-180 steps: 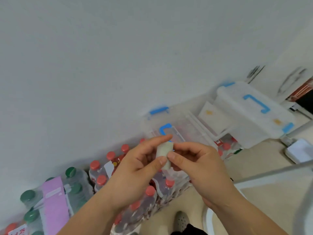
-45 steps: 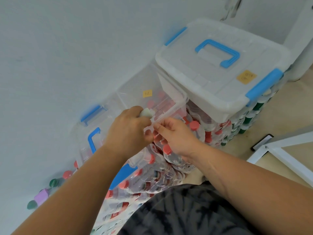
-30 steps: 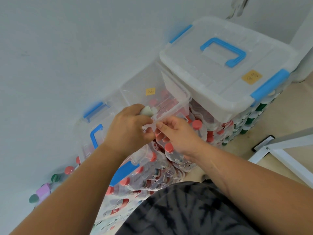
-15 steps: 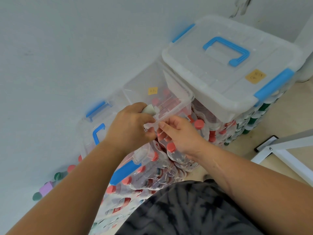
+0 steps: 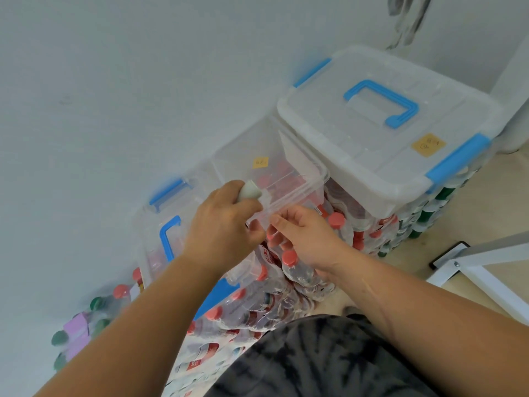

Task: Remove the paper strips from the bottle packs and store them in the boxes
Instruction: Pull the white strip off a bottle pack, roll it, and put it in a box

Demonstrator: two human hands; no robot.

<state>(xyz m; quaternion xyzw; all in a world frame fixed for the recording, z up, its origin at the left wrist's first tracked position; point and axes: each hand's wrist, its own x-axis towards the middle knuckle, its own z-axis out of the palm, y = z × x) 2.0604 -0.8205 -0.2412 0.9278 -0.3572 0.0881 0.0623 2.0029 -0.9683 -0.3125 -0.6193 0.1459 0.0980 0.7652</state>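
L hand [image 5: 223,222] up at the open clear box [image 5: 300,193], fingers curled tight round a rolled-up paper strip [image 5: 249,191]. The pale roll pokes out past the knuckles, right at the box's near-left corner, over the rim, not dropped in. R hand [image 5: 305,236] sits just under the box's front rim, fingers [image 5: 282,223] curled in close to the plastic. Can't tell if they're gripping the rim or only touching it.

The box has a small yellow sticker [image 5: 260,162] on its far wall, and red caps show through the clear sides. Directly beneath the box are red-capped bottle packs [image 5: 297,270] in shrink-wrap. Left of the box, touching it, lies a clear lid w/ blue handle [image 5: 167,239]. Right of the box, pressed against it, is a big white box [image 5: 357,133], lid shut, w/ blue handle and clips, resting on green-capped bottles [image 5: 429,222]. Far left of the box, down low, a purple strip [image 5: 76,333] runs across another pack. Well right of the box, a white frame [image 5: 486,270] is on the floor. Dark patterned garment [image 5: 315,356] fills the bottom.
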